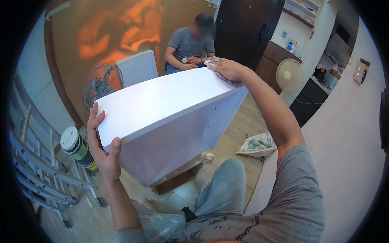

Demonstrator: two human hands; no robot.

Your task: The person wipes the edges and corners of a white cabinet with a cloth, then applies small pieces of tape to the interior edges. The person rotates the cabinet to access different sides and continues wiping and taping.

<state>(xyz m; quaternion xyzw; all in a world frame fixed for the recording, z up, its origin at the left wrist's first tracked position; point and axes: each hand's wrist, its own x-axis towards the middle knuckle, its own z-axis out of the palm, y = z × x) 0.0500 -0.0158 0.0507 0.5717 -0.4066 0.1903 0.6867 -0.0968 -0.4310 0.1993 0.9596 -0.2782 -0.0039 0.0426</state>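
A white box-shaped cabinet (158, 99) stands tilted in front of me, its hollow side turned toward my body. Around its near left corner my left hand (104, 150) is closed, thumb on the near edge and fingers on the outer end. At the far right end of the top panel, my right hand (233, 69) presses a crumpled whitish rag (213, 63) against the surface. Part of that rag is hidden under my fingers. Beneath the cabinet's lower end is a brown open box (178, 178).
Beyond the cabinet sits another person (188, 46) holding a small white cloth. A standing fan (103, 85) and a white panel (137, 68) are far left. An aluminium ladder (40, 162) and paint bucket (77, 148) stand left. Right are a sack (258, 145), another fan (289, 75) and a pale counter (336, 141).
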